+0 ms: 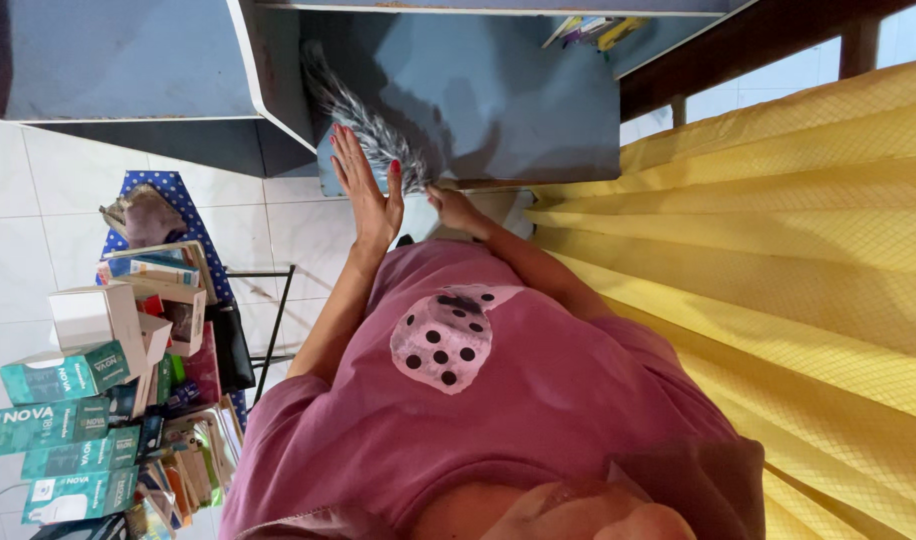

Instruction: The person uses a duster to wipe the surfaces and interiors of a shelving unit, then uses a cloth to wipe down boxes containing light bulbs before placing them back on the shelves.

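My left hand (366, 190) is held flat with its fingers straight, nails painted red, against the front edge of a blue-grey shelf board (518, 110). Just to its right, my right hand (456, 208) is closed around the handle end of a feather duster (370, 118). The duster's grey-and-white feathers lie across the shelf surface, slanting up and to the left past my left hand's fingertips. The handle itself is hidden inside my fist. My pink shirt with a dotted print (448, 340) fills the lower middle.
A yellow curtain (778, 280) hangs along the right. On the left, teal and white boxes (63, 420) and books (158, 270) are piled on a stand over blue dotted cloth (183, 195), on a white tiled floor (38, 220). Small coloured items (593, 30) sit at the shelf's back.
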